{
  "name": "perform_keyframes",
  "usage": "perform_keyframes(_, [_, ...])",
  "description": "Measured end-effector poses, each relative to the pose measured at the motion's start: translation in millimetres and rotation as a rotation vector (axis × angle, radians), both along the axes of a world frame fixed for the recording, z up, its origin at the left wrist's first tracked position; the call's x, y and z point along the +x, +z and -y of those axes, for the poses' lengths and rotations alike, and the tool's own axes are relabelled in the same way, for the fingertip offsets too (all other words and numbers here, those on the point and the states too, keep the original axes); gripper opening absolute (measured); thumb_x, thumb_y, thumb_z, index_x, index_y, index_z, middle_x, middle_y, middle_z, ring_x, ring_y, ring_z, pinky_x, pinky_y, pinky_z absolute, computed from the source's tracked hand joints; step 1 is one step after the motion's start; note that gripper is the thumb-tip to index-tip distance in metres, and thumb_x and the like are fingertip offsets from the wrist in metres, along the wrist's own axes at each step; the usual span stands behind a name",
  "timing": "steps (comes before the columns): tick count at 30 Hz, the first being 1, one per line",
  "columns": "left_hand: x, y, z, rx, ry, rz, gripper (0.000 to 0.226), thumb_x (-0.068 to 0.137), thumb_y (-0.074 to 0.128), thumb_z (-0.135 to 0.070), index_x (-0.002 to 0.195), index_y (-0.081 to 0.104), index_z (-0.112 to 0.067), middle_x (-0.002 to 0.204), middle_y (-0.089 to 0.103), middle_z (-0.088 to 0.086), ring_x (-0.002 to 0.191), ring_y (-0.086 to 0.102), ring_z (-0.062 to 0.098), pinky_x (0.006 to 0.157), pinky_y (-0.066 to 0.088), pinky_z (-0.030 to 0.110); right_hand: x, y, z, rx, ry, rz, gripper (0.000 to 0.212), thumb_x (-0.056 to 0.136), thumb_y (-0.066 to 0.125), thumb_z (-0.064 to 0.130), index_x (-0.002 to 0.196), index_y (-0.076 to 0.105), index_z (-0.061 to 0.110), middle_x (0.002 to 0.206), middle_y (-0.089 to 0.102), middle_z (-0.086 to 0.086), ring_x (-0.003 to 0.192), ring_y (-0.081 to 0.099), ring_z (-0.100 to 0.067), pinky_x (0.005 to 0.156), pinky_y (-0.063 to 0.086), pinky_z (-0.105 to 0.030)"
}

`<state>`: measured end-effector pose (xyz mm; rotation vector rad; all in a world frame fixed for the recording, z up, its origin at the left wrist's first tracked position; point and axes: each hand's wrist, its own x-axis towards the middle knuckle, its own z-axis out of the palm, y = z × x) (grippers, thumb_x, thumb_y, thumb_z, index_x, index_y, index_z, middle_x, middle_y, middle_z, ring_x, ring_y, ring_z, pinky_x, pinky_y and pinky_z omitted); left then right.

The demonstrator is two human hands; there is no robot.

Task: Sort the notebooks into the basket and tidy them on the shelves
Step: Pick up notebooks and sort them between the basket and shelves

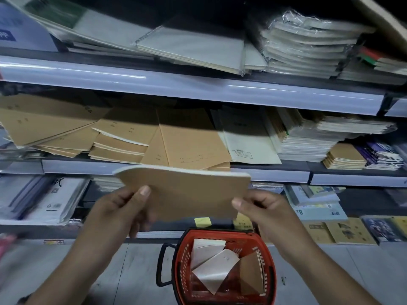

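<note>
Left hand (123, 208) thumb pressed on near face of brown notebook (187, 192), fingers curled behind – gripping left end. Right hand (262, 208) pinching right end likewise. Two-ended hold probably to keep the limp cover from sagging; top edge bowed regardless. Long axis left–right, cover facing near, page edge up. Held above red basket (182, 271) on floor, well apart, in front of middle shelf (264, 175) stacked with similar brown notebooks (119, 142).

Dim aisle before me. Grey shelf rails (198, 84) cross the upper frame; pale tiled floor (123, 271) lower left.
</note>
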<state>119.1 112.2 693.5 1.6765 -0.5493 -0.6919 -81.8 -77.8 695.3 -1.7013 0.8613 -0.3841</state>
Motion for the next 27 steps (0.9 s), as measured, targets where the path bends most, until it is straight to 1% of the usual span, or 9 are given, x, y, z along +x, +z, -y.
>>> perform_keyframes(2, [2, -2, 8, 0.179, 0.095, 0.152, 0.044, 0.078, 0.062, -0.065, 0.070, 0.075, -0.023, 0.065, 0.069, 0.011, 0.058, 0.063, 0.025, 0.055, 0.045, 0.028, 4, -7, -4, 0.018, -0.031, -0.024, 0.011, 0.086, 0.073, 0.031, 0.085, 0.079, 0.022, 0.088, 0.074, -0.003, 0.088, 0.070, -0.021, 0.086, 0.054, -0.041])
perform_keyframes(5, [6, -14, 14, 0.277, 0.104, 0.116, 0.050, 0.084, 0.065, -0.054, 0.082, 0.078, -0.005, 0.079, 0.073, 0.016, 0.064, 0.068, 0.022, 0.058, 0.049, 0.021, 12, -15, -11, 0.331, -0.146, 0.083, 0.017, 0.089, 0.070, 0.028, 0.094, 0.078, 0.014, 0.097, 0.077, -0.006, 0.095, 0.073, -0.024, 0.095, 0.055, -0.049])
perform_keyframes(7, [6, -26, 11, 0.225, 0.013, -0.109, 0.046, 0.080, 0.073, -0.057, 0.086, 0.080, -0.013, 0.088, 0.076, 0.012, 0.072, 0.072, 0.012, 0.067, 0.055, 0.024, 18, -22, -12, 0.528, -0.270, 0.139, 0.022, 0.089, 0.070, 0.027, 0.101, 0.075, 0.010, 0.101, 0.077, -0.010, 0.099, 0.072, -0.029, 0.094, 0.055, -0.049])
perform_keyframes(9, [-1, -37, 4, 0.176, -0.147, -0.400, 0.041, 0.071, 0.080, -0.057, 0.098, 0.079, -0.026, 0.103, 0.077, 0.003, 0.095, 0.074, 0.018, 0.083, 0.055, 0.040, 26, -28, -10, 0.630, -0.333, 0.185, 0.027, 0.091, 0.069, 0.028, 0.107, 0.073, 0.007, 0.105, 0.076, -0.013, 0.101, 0.071, -0.032, 0.092, 0.056, -0.049])
perform_keyframes(11, [-12, -45, -3, 0.166, -0.224, -0.525, 0.049, 0.066, 0.087, -0.042, 0.110, 0.076, -0.023, 0.108, 0.076, 0.004, 0.098, 0.073, 0.024, 0.086, 0.055, 0.045, 37, -28, -6, 0.682, -0.355, 0.219, 0.030, 0.093, 0.065, 0.030, 0.112, 0.071, 0.007, 0.107, 0.075, -0.013, 0.105, 0.071, -0.033, 0.090, 0.057, -0.049])
perform_keyframes(15, [1, -37, 8, 0.145, -0.136, -0.278, 0.061, 0.062, 0.080, -0.047, 0.116, 0.066, -0.022, 0.101, 0.076, 0.003, 0.083, 0.073, 0.019, 0.062, 0.054, 0.038, 67, -25, 15, 0.623, -0.358, 0.233, 0.025, 0.098, 0.060, 0.030, 0.112, 0.070, 0.012, 0.105, 0.076, -0.009, 0.101, 0.072, -0.030, 0.090, 0.057, -0.050])
perform_keyframes(20, [74, -8, 65, 0.103, 0.021, -0.011, 0.026, 0.087, 0.075, -0.028, 0.110, 0.065, -0.020, 0.097, 0.072, -0.001, 0.085, 0.068, 0.018, 0.053, 0.053, 0.023, 128, -19, 59, 0.494, -0.279, 0.196, 0.016, 0.095, 0.060, 0.003, 0.109, 0.068, 0.005, 0.108, 0.073, -0.014, 0.097, 0.070, -0.028, 0.072, 0.061, -0.037])
perform_keyframes(23, [130, -15, 106, 0.170, 0.115, 0.202, 0.041, 0.080, 0.083, -0.023, 0.116, 0.067, -0.013, 0.104, 0.068, 0.001, 0.078, 0.062, 0.016, 0.056, 0.050, 0.023, 170, -21, 81, 0.395, -0.254, 0.091, 0.023, 0.085, 0.068, -0.006, 0.108, 0.065, -0.001, 0.110, 0.071, -0.021, 0.099, 0.070, -0.035, 0.081, 0.061, -0.045])
perform_keyframes(27, [172, -31, 146, 0.404, 0.114, 0.588, 0.053, 0.078, 0.083, -0.034, 0.123, 0.067, -0.013, 0.118, 0.069, 0.011, 0.109, 0.064, 0.029, 0.088, 0.047, 0.031, 209, -39, 103, 0.107, -0.200, -0.118, 0.019, 0.081, 0.075, 0.000, 0.084, 0.060, 0.012, 0.092, 0.070, -0.013, 0.090, 0.071, -0.030, 0.086, 0.060, -0.046])
